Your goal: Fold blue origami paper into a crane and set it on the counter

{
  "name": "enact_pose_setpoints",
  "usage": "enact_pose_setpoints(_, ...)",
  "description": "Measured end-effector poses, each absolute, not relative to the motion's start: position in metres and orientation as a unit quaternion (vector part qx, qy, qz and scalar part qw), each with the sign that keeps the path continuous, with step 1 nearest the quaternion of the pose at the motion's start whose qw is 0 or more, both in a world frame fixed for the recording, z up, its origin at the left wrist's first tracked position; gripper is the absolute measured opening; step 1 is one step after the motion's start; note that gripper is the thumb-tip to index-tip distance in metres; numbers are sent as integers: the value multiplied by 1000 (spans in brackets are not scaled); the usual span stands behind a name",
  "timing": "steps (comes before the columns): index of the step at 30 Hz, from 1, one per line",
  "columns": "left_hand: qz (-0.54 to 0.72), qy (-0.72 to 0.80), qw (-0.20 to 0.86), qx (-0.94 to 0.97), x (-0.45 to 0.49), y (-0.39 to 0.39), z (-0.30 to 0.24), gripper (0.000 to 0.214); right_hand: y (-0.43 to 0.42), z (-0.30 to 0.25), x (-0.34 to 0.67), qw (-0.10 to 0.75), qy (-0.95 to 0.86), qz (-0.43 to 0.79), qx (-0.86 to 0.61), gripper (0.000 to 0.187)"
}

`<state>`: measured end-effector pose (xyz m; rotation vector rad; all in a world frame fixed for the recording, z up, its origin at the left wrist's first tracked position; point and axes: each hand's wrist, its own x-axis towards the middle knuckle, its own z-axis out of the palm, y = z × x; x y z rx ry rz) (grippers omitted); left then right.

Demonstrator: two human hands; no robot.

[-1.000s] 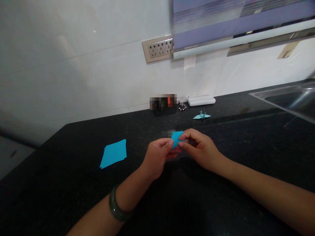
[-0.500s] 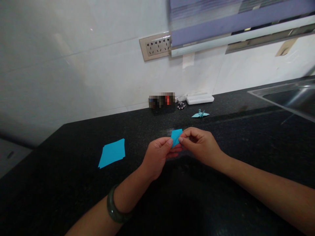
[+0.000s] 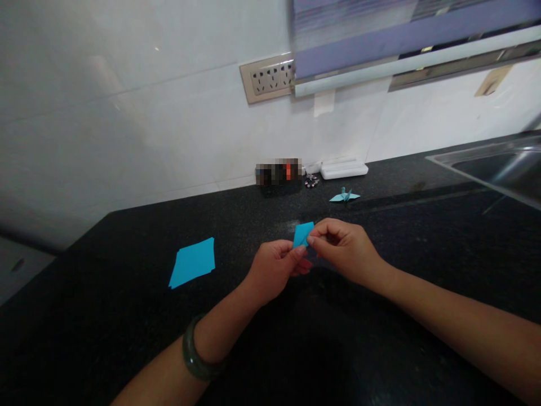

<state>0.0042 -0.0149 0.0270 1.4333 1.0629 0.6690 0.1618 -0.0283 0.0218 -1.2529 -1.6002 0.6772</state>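
A small folded piece of blue paper (image 3: 302,233) is held up between both hands, above the black countertop. My left hand (image 3: 276,268) pinches its lower edge, the thumb lying across the front and the other fingers behind. With thumb and forefinger, my right hand (image 3: 344,248) grips the paper's right side. The fold lines are too small to make out fully. To the left lies a stack of square blue paper sheets (image 3: 193,263). Beyond my right hand, a light blue paper crane (image 3: 344,195) rests on the counter.
Along the tiled wall sit a blurred-out dark item (image 3: 278,172), a small dark patterned loop (image 3: 311,180) and a white flat case (image 3: 344,169). A metal sink (image 3: 448,162) is at the right. A socket panel (image 3: 270,78) is mounted on the wall beside a purple blind (image 3: 355,56).
My left thumb has slid right and slightly down along the paper's lower edge, and the left fingers have shifted with it. My right hand has hardly moved.
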Motion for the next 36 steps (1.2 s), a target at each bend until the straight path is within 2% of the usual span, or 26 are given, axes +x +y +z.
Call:
enact_pose_setpoints(10,303,452,607,579,6,-17,27,23,-25,23,162,471,-607,359,-531,11)
enact_pose_setpoints(20,288,447,602,596,4,-15,26,23,-20,18,167,458,-624,370,-514,10)
enact_pose_setpoints(21,283,444,599,604,3,-14,25,23,-20,18,168,459,-628,369,-510,13)
enact_pose_setpoints(25,220,428,576,660,-2,-11,27,25,-20,26,173,441,-673,361,-471,52)
enact_pose_setpoints(26,192,421,553,693,-4,-10,30,26,-20,29,174,417,-692,364,-463,52)
enact_pose_setpoints(28,138,403,465,776,-9,-7,36,30,-20,31,177,354,-725,374,-456,37)
enact_pose_setpoints(31,142,401,345,837,-16,-2,44,26,-20,29,178,283,-754,382,-454,17)
enact_pose_setpoints(33,176,408,331,832,-18,0,45,22,-21,23,175,270,-749,396,-458,14)
enact_pose_setpoints(36,257,426,365,787,-14,1,41,20,-25,16,166,310,-692,446,-475,15)
